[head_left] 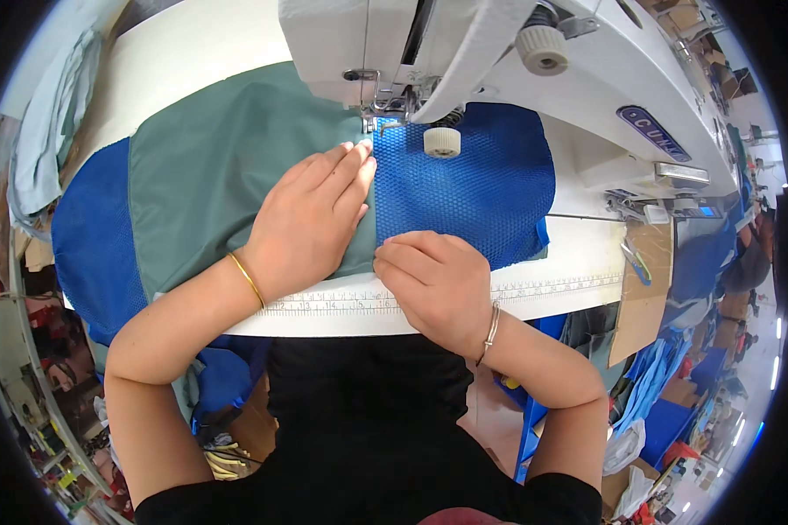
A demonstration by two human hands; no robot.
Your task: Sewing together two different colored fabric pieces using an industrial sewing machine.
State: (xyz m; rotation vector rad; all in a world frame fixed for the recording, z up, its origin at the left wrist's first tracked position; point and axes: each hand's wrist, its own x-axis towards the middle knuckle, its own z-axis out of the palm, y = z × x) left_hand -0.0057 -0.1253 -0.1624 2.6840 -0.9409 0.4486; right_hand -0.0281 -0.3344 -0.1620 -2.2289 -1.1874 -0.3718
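A green fabric panel (197, 175) with blue mesh sections, one on the left (92, 236) and a textured one on the right (464, 188), lies across the white sewing machine bed. The seam between green and right-hand blue runs up to the presser foot (369, 124). My left hand (311, 214) lies on the green fabric, fingers stretched out, tips at the seam just below the foot. My right hand (438, 289) has bent fingers pinched on the seam's lower end near the front edge. The needle's exact position is too small to tell.
The machine head (587, 79) overhangs the back right. A printed ruler strip (552, 287) runs along the front edge. Scissors (636, 262) lie by a cardboard sheet (641, 324) at the right. Pale blue cloth strips (48, 144) hang at the far left; more fabric piles sit below right.
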